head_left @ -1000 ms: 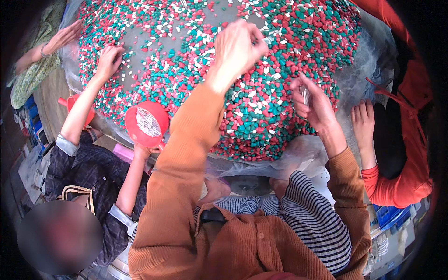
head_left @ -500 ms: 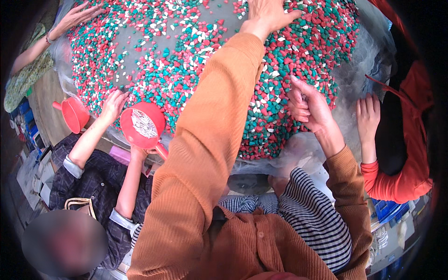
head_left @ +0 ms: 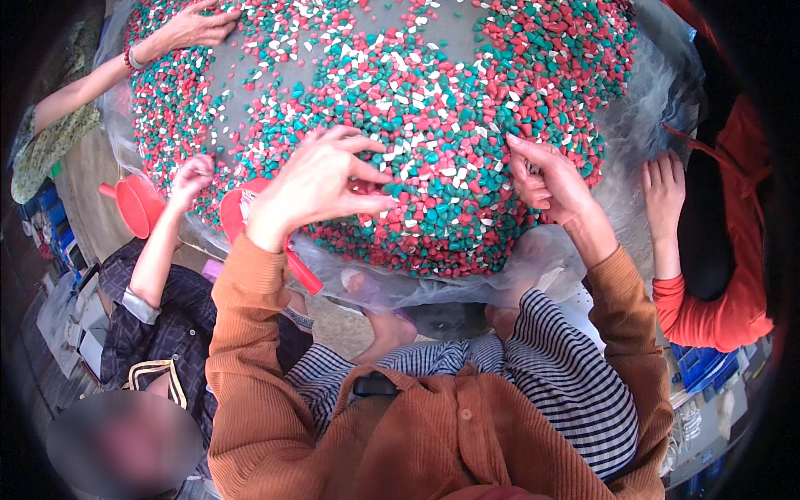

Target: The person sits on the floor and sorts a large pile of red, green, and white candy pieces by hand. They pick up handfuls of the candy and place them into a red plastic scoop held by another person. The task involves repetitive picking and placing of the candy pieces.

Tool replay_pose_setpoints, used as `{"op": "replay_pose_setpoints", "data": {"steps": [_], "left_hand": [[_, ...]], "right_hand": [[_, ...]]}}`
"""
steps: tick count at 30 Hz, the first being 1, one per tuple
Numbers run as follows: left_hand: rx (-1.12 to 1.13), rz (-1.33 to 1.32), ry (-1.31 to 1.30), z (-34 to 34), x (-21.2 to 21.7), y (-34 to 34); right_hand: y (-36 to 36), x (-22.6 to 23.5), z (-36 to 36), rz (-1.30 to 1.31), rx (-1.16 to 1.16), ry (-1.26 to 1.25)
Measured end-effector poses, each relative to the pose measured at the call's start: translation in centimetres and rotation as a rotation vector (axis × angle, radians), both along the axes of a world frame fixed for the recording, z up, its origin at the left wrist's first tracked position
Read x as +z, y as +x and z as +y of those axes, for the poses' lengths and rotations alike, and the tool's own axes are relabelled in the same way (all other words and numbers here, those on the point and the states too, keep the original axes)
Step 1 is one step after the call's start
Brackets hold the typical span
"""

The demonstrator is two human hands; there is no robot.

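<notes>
Small red, teal and white pieces [head_left: 442, 158], pebble-like and chunky, lie spread in a thick layer on a grey surface. My left hand [head_left: 321, 183] hovers just over the near part of this layer, its fingers apart and bent, with nothing visible held. To its right, my right hand [head_left: 554, 183] is above the pieces with fingers curled in and the thumb side pointing up-left. What it holds, if anything, is hidden in the curled fingers. Behind my left wrist a red scoop [head_left: 233, 212] with white pieces inside is partly covered.
Clear plastic sheeting [head_left: 383, 287] edges the pile. A co-worker's hand [head_left: 192, 173] is at left beside a second red scoop [head_left: 142, 207]. Another person's hand [head_left: 196, 29] reaches in at far left. At right a red-sleeved person's hand [head_left: 664, 187] rests on the plastic.
My left hand has come back from the far side of the pile to the near middle. My right hand barely moved. The far-left person's hand moved right; the near-left co-worker's hand curled closed.
</notes>
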State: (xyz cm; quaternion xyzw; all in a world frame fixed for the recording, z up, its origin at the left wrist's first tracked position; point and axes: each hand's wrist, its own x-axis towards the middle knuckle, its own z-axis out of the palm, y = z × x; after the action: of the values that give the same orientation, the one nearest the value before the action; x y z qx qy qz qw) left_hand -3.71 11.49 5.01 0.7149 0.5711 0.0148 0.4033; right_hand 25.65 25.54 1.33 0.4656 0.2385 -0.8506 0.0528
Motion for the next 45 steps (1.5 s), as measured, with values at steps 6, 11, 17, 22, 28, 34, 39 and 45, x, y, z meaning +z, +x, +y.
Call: {"op": "replay_pose_setpoints", "data": {"steps": [6,11,17,22,28,34,39,45], "left_hand": [[0.436,-0.155,0.307,8.6,-4.0,0.7],[0.36,-0.031,0.509,13.6,-10.9,12.1],[0.06,0.165,0.491,8.3,-9.8,9.7],[0.113,0.08,0.42,1.9,-6.4,4.8],[0.27,0.134,0.625,2.5,-3.2,6.1],[0.591,0.15,0.585,12.5,-11.3,13.1],[0.767,0.167,0.54,13.5,-12.5,14.0],[0.68,0.157,0.56,13.5,-13.1,13.7]], "right_hand": [[-0.2,0.1,-0.2,-0.017,0.012,0.03],[0.1,0.6,-0.6,-0.079,-0.047,0.062],[2.4,0.3,0.2,-0.078,-0.118,0.076],[2.4,-0.1,0.5,-0.04,-0.098,0.056],[1.7,-0.3,0.8,-0.113,-0.154,0.242],[1.0,-2.7,3.5,-0.134,0.043,0.731],[0.7,-7.1,9.4,-0.318,0.543,1.392],[3.7,-13.6,15.8,-0.5,0.461,1.946]]}}
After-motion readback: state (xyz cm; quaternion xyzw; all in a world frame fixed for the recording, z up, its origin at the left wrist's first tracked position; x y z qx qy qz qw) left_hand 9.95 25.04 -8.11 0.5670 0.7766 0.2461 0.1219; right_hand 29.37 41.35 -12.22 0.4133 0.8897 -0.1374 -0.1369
